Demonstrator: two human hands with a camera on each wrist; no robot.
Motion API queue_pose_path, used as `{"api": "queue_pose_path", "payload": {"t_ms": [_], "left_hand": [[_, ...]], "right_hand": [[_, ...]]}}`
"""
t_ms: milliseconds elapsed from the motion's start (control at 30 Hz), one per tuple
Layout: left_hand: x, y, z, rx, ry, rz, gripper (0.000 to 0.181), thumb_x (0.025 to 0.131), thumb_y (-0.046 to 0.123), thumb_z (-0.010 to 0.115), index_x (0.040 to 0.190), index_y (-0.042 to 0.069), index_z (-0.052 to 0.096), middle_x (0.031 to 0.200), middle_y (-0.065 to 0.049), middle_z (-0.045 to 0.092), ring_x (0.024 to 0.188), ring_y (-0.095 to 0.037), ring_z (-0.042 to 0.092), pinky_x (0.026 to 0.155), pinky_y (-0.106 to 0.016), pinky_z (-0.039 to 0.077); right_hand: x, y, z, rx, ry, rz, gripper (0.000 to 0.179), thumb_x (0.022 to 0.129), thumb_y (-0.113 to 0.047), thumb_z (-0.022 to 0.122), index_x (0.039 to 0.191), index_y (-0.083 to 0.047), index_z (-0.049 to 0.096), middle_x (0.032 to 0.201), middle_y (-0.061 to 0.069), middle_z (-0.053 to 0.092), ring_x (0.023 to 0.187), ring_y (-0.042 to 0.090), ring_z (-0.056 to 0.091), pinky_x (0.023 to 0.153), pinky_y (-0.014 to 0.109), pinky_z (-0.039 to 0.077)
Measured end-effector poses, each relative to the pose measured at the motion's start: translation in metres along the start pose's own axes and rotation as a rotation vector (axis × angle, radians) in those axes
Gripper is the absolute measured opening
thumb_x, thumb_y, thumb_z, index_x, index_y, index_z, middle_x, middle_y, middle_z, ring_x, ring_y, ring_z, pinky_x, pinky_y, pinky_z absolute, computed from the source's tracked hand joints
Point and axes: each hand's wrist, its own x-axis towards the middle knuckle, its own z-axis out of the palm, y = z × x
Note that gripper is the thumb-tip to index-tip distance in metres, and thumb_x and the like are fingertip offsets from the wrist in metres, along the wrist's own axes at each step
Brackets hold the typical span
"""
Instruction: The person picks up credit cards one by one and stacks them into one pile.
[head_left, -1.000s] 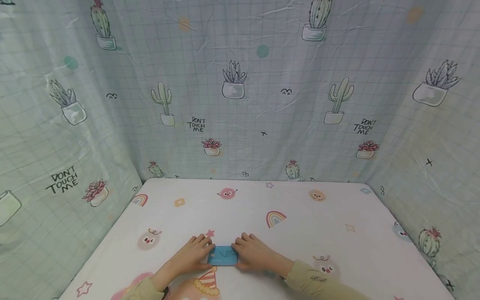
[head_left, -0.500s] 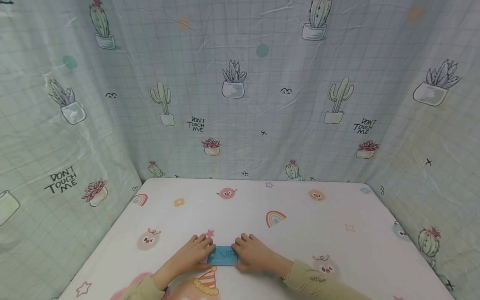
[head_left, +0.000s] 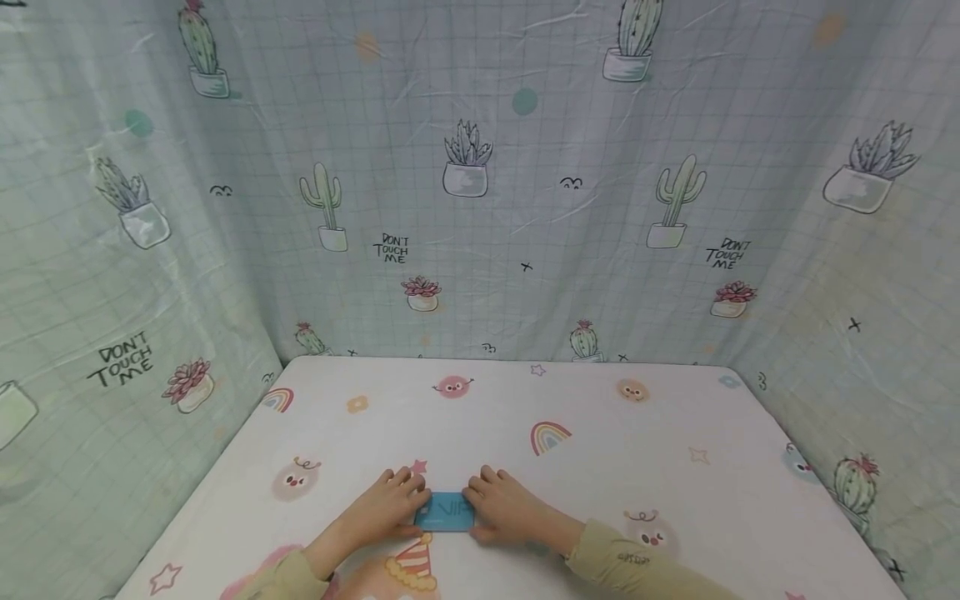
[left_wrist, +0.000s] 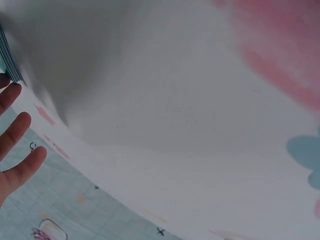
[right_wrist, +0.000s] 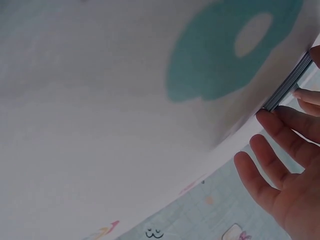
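Note:
A small stack of blue cards (head_left: 446,512) lies near the front of the table, its top card lettered "VIP". In the head view my left hand (head_left: 381,508) grips the stack's left end between thumb and fingers. My right hand (head_left: 508,507) holds the right end the same way, partly covering the lettering. Several thin layers show along the card stack's edge (left_wrist: 10,59) in the left wrist view. The right wrist view shows fingertips against the corners of the card stack (right_wrist: 289,84), with other fingers of the right hand (right_wrist: 292,182) spread apart from it.
The white tabletop (head_left: 480,425) is printed with rainbows, stars and cartoon faces. A pale green curtain (head_left: 525,217) with cactus prints stands behind the table and along both sides.

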Motion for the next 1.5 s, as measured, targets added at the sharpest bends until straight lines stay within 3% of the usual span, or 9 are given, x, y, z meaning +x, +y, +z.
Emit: {"api": "queue_pose_path", "payload": {"t_ms": [233,667,900,1000,1233,1500], "left_hand": [[-0.002,-0.001,0.004,-0.085,-0.047,-0.043,0.047,0.076,0.053,0.058,0.108,0.019,0.055,0.101,0.003,0.053,0.091,-0.015,0.044,0.074,-0.034,0.042],[-0.001,-0.002,0.007,-0.104,-0.016,-0.034,0.048,0.075,0.052,0.059,0.108,0.018,0.057,0.101,0.004,0.053,0.091,-0.014,0.044,0.075,-0.033,0.042],[-0.002,-0.002,0.011,-0.080,0.064,-0.015,0.050,0.073,0.054,0.061,0.106,0.017,0.057,0.099,0.004,0.053,0.088,-0.013,0.042,0.072,-0.032,0.040],[-0.002,-0.002,0.010,-0.090,0.065,-0.022,0.051,0.073,0.054,0.061,0.107,0.016,0.058,0.100,0.003,0.054,0.089,-0.013,0.043,0.073,-0.033,0.041],[-0.001,-0.002,0.007,-0.131,-0.007,-0.060,0.056,0.074,0.054,0.061,0.112,0.013,0.056,0.104,0.002,0.055,0.093,-0.015,0.044,0.079,-0.036,0.042],[-0.004,-0.001,0.006,-0.168,0.011,-0.069,0.059,0.073,0.054,0.061,0.115,0.013,0.055,0.106,0.000,0.056,0.096,-0.017,0.047,0.080,-0.039,0.042]], "right_hand": [[0.001,-0.001,0.003,0.000,0.014,-0.007,0.049,0.081,-0.052,0.051,0.115,-0.016,0.053,0.101,-0.007,0.053,0.085,0.007,0.039,0.071,0.021,0.040],[0.003,-0.004,0.003,-0.035,-0.012,0.018,0.046,0.080,-0.052,0.054,0.111,-0.017,0.051,0.098,-0.007,0.051,0.083,0.007,0.038,0.070,0.020,0.040],[0.001,-0.002,0.002,-0.075,-0.014,0.022,0.056,0.081,-0.056,0.050,0.120,-0.016,0.050,0.107,-0.006,0.054,0.089,0.008,0.042,0.074,0.022,0.043],[0.001,-0.001,0.003,-0.063,-0.009,0.024,0.059,0.081,-0.058,0.049,0.122,-0.015,0.050,0.109,-0.006,0.054,0.090,0.008,0.042,0.074,0.022,0.043],[-0.001,-0.001,0.004,-0.004,-0.024,0.055,0.061,0.080,-0.058,0.051,0.124,-0.016,0.048,0.111,-0.005,0.053,0.092,0.009,0.042,0.076,0.022,0.044],[-0.004,-0.001,0.004,0.071,-0.064,0.088,0.063,0.079,-0.057,0.053,0.126,-0.016,0.046,0.115,-0.005,0.052,0.095,0.010,0.042,0.079,0.025,0.044]]}}
